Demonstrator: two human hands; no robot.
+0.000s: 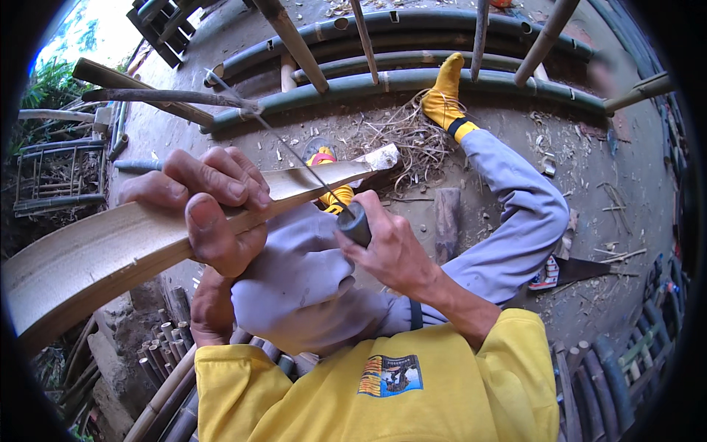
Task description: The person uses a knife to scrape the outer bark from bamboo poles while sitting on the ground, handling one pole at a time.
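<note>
A long pale split-bamboo piece [132, 228] slants from the lower left up to the middle, its far end rough and whitish. My left hand [217, 199] grips it from the side, fingers over the top and thumb on the near edge. My right hand [390, 243] is closed round the dark round-ended handle [355, 225] of a long, thin-bladed knife. The blade [294, 156] runs up and left from the handle, crossing the bamboo just beyond my left hand. From this angle I cannot tell whether it touches the bamboo. My bent left knee [294, 272] lies beneath the piece.
A green bamboo frame [346, 88] with upright poles spans the far side; my yellow-socked right foot [443, 96] rests against it. Curled shavings [401, 147] lie beside it. A short log [446, 221] and a handsaw [582, 270] are on the floor. Cut poles [166, 350] stand lower left.
</note>
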